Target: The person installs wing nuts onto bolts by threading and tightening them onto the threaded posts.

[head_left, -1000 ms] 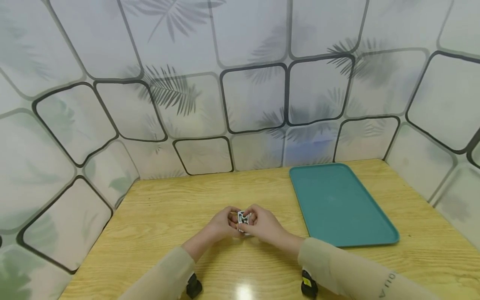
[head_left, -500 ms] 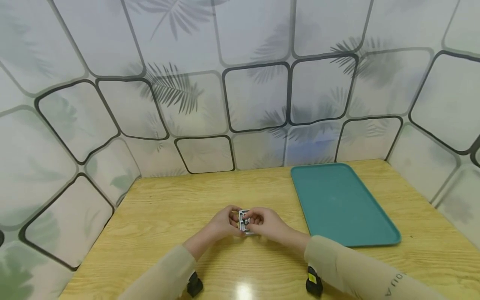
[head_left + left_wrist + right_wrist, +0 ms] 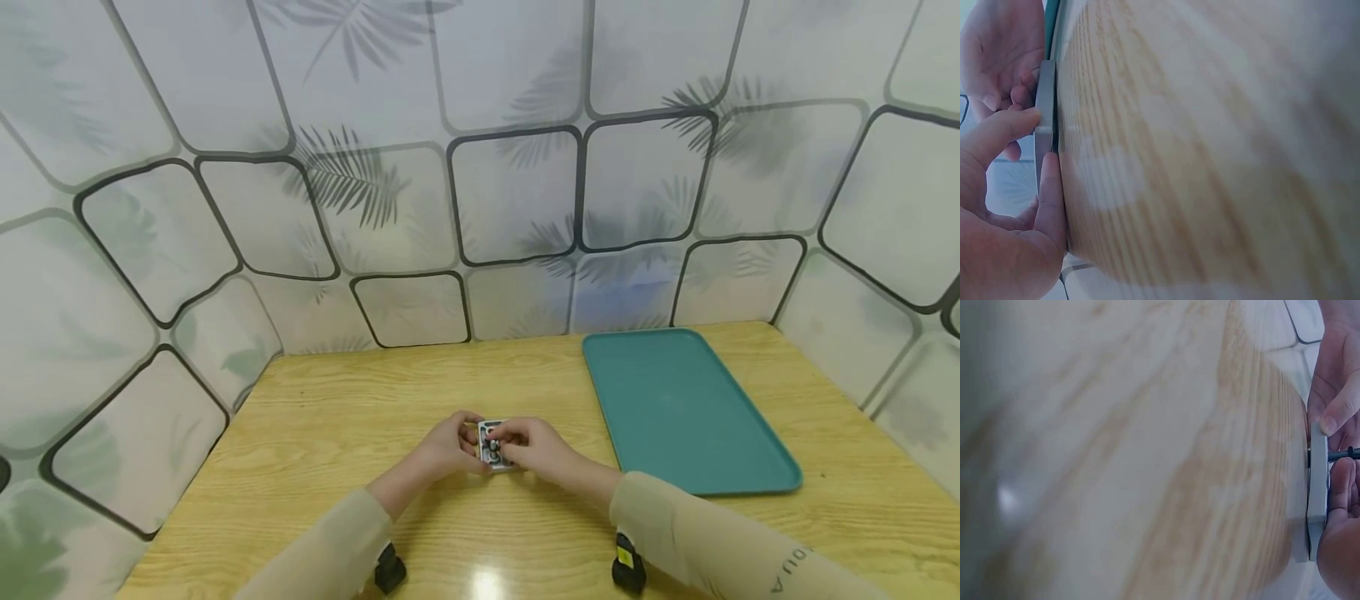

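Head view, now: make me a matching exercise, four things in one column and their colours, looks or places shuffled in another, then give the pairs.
Things
1. Tray
2. Left hand
3. Table
4. Right hand

Matches
A. Reaches over the small plate from its right side
B. Teal
C. Yellowish wood grain
D. At the small plate's left edge

Pairs: 1-B, 2-D, 3-C, 4-A
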A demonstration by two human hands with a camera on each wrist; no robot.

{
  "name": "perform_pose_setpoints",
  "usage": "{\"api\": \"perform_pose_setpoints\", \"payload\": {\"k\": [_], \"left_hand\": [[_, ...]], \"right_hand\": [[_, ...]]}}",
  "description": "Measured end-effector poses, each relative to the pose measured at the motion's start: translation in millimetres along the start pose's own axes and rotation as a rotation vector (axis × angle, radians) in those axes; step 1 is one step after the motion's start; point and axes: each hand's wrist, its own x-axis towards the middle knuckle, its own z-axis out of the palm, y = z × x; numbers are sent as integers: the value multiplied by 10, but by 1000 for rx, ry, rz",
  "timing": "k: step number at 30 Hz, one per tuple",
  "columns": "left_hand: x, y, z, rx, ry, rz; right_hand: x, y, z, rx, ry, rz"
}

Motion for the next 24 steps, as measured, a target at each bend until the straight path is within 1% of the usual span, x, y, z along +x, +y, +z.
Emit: {"api": "perform_pose_setpoints", "payload": {"k": [7, 10, 16, 24], "left_hand": [[-3, 11, 7, 8, 6, -6], [-4, 15, 9, 10, 9, -8], [-6, 18, 12, 4, 11, -8], [3, -7, 18, -14, 2, -11]], "right_hand": [[3, 4, 0, 1, 2, -8], [5, -2, 5, -4, 6, 2], [7, -16, 26, -20, 26, 24], [11, -33, 71, -57, 61, 30]]}}
